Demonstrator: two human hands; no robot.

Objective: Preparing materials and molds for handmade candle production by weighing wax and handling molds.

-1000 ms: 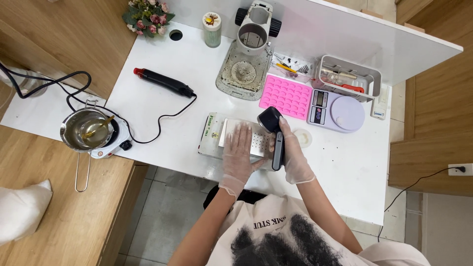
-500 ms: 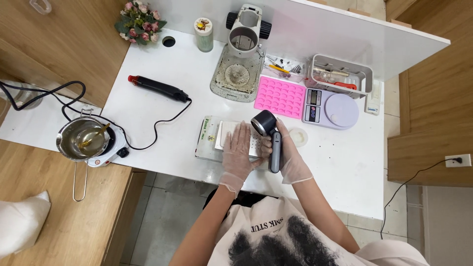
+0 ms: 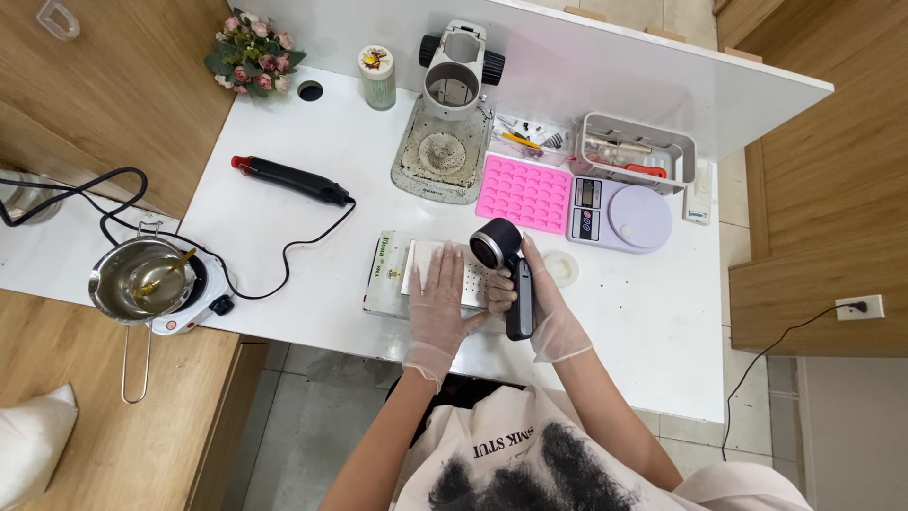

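Her gloved right hand (image 3: pixel 547 305) is wrapped round a black handheld heat gun with a round nozzle (image 3: pixel 509 274); the gloved left hand (image 3: pixel 439 299) lies flat, fingers spread, on a white perforated metal plate (image 3: pixel 471 280) mid-desk. At one o'clock from it sit a pink dimpled silicone mould (image 3: pixel 524 193) and a lilac scale (image 3: pixel 621 214); at nine, a steel pot (image 3: pixel 133 278).

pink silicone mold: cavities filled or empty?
Looks empty. The pink mold lies flat beside the scale, and every visible cavity shows the same pink; a clear fill cannot be ruled out.
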